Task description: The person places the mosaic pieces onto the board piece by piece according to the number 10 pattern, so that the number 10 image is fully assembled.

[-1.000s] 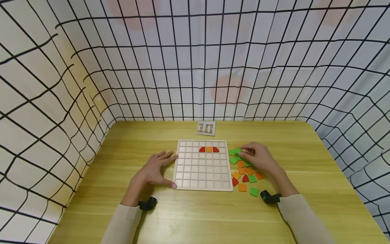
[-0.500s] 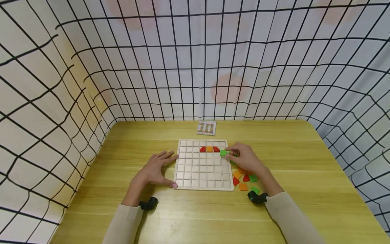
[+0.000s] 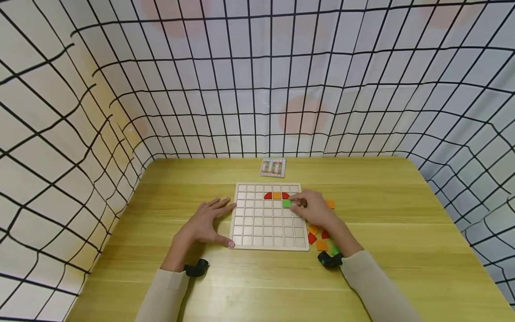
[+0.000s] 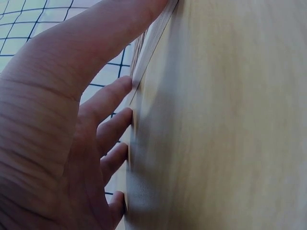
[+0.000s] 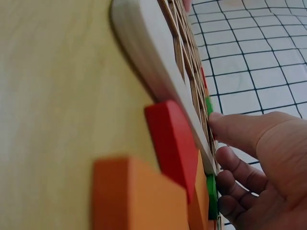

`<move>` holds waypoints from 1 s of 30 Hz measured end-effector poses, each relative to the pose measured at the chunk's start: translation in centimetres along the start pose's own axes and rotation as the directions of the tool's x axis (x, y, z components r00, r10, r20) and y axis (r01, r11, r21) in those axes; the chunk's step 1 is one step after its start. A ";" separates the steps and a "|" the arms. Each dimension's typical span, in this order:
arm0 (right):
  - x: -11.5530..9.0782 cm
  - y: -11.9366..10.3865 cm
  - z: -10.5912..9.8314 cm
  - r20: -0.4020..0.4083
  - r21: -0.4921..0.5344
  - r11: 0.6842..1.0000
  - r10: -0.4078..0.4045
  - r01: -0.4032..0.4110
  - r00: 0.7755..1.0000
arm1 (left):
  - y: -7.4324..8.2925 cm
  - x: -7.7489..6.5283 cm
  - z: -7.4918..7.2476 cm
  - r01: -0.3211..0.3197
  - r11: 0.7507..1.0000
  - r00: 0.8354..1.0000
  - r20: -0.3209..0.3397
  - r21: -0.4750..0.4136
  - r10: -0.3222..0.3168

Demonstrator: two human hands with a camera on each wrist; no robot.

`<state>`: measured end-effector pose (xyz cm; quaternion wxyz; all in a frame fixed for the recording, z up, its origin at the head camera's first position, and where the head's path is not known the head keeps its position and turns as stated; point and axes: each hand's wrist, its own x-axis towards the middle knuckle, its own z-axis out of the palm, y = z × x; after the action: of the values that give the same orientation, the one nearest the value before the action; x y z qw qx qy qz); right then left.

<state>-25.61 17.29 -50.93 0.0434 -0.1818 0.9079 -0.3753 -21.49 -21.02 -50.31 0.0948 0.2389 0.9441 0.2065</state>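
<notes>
A pale wooden grid board (image 3: 257, 223) lies mid-table. In one of its upper rows, a square orange tile (image 3: 276, 195) sits between two rounded red tiles (image 3: 268, 196). My right hand (image 3: 313, 209) reaches over the board's right side, pinching a green square tile (image 3: 286, 203) between thumb and fingertips. That tile is at the cell just below the right-hand red one; the right wrist view catches the green tile (image 5: 209, 104) edge-on by the thumb. My left hand (image 3: 204, 224) is spread flat on the left, thumb and fingertips touching the board's edge.
Loose orange (image 3: 322, 245), red (image 3: 311, 238) and green tiles lie right of the board, partly hidden under my right hand and forearm. Another orange tile (image 3: 330, 204) lies beyond that hand. A small printed pattern card (image 3: 273, 167) rests behind the board. Black-gridded white sheeting surrounds the table.
My right hand has picked a green tile from the loose pile and carried it left, onto the board below the right red tile. My left hand stays put.
</notes>
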 end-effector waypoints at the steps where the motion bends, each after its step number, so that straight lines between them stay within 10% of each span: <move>1: 0.0 0.0 0.1 0.000 -0.001 1.000 0.002 -0.002 1.000 | 0.0 0.0 0.0 0.000 1.000 1.000 0.000 0.001 0.000; 30: -0.6 0.7 -0.4 -0.023 0.058 0.998 0.012 -0.011 1.000 | 0.0 0.0 0.0 0.010 1.000 1.000 0.009 -0.005 -0.010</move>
<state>-25.38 18.21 -51.20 0.0401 -0.1708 0.8982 -0.4031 -21.50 -20.99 -50.30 0.1009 0.2349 0.9443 0.2072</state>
